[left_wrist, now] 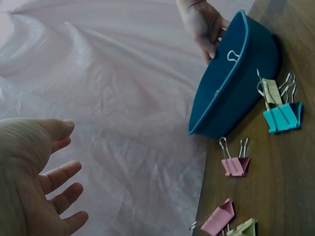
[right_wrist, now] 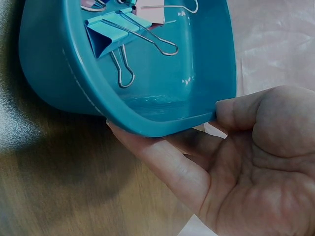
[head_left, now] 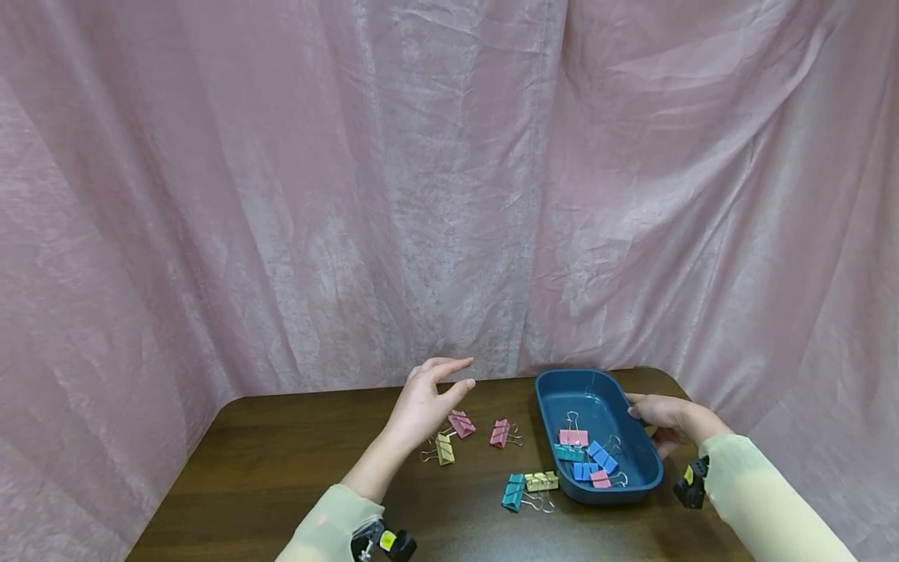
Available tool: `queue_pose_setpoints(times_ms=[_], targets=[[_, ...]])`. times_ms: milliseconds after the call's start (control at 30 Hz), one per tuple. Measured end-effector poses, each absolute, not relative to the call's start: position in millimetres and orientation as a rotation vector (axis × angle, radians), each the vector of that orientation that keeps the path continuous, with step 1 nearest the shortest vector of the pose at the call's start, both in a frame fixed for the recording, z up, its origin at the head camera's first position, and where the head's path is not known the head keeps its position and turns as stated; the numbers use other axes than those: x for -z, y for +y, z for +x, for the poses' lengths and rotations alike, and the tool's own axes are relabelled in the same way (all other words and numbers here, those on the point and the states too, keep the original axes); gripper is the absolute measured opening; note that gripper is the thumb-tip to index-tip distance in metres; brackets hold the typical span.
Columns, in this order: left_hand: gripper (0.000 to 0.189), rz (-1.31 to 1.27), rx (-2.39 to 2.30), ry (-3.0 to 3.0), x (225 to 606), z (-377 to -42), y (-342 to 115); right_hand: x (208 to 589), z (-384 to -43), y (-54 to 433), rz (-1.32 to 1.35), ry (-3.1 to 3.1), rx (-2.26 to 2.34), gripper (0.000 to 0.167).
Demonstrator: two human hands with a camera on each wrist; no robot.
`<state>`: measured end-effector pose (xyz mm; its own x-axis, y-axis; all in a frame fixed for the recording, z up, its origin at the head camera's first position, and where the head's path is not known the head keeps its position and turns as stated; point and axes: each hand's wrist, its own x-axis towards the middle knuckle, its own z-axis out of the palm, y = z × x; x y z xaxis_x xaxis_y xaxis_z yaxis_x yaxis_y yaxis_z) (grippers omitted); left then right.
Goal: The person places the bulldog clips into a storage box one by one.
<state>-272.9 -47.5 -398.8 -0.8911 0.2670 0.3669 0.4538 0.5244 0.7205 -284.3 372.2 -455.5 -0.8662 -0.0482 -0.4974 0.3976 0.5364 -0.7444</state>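
Observation:
My left hand [head_left: 424,404] is raised over the table with its fingers spread and nothing held. Below it lie a yellow binder clip [head_left: 445,449] and a pink binder clip [head_left: 461,424]. Another pink binder clip [head_left: 499,434] is to their right. My right hand [head_left: 670,419] grips a blue plastic tray [head_left: 579,390] at its right side. In the right wrist view the thumb [right_wrist: 234,115] is at the rim and fingers [right_wrist: 167,164] bend against the outside. Inside the tray are several pink, teal and blue binder clips [head_left: 602,457].
A teal binder clip [head_left: 513,492] and a yellow one [head_left: 541,481] lie by the tray's near left corner. Everything stands on a dark brown wooden table [head_left: 281,460]. Behind its far edge hangs a pink velvet curtain [head_left: 421,195].

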Motion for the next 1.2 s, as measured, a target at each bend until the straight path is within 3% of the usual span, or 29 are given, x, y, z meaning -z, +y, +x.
queue_pose_setpoints(times_ms=[1200], targets=[[0.037,-0.459,1.119,-2.593,415,-287,-117,456,-285,375,0.277,2.303,1.285,0.058]])
